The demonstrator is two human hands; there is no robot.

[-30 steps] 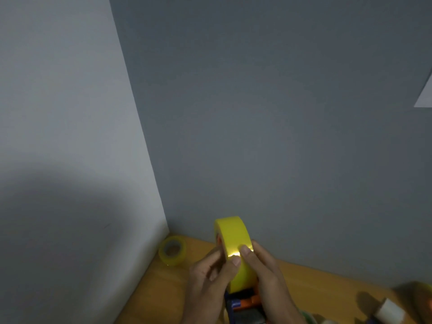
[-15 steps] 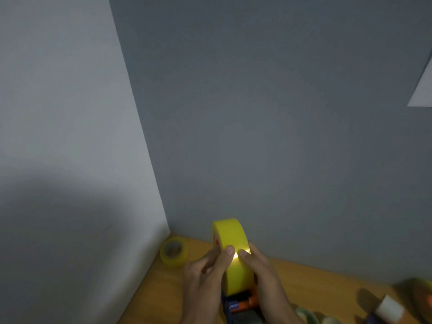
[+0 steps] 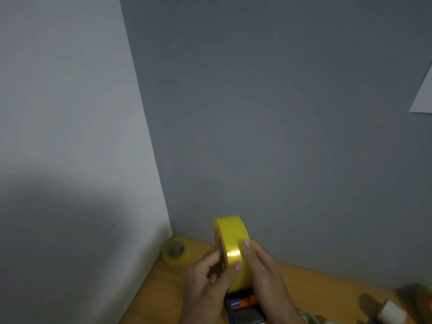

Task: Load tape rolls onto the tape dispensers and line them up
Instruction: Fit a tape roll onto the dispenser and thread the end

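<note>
Two walls fill most of the view. A dark grey wall [image 3: 280, 113] rises behind the tabletop, and a lighter grey wall [image 3: 65, 113] rises along its left edge; they meet in a vertical corner line that runs down to the tabletop's far-left corner. A pale sheet [image 3: 424, 94] is cut off by the right border on the dark wall.

The wooden tabletop [image 3: 315, 286] shows only as a strip along the bottom of the view.

The left hand [image 3: 208, 284] and the right hand [image 3: 264, 274] hold the large yellow tape roll [image 3: 231, 239] between them, near the far edge and a little right of the far-left corner. The roll stands on edge with its tread facing the camera. The left thumb curls onto the tread and the left fingers close on the roll's left side; the right hand clamps the right side with the thumb tip on the tread.

The roll sits over a tape dispenser [image 3: 243, 307] with orange and blue parts, largely hidden by both hands and the bottom border.

A smaller yellow tape roll [image 3: 175, 252] lies in the far-left corner, apart from the hands.

Blurred items lie at the tabletop's right end, among them a white cylindrical object [image 3: 390, 311]; their identity cannot be told.
</note>
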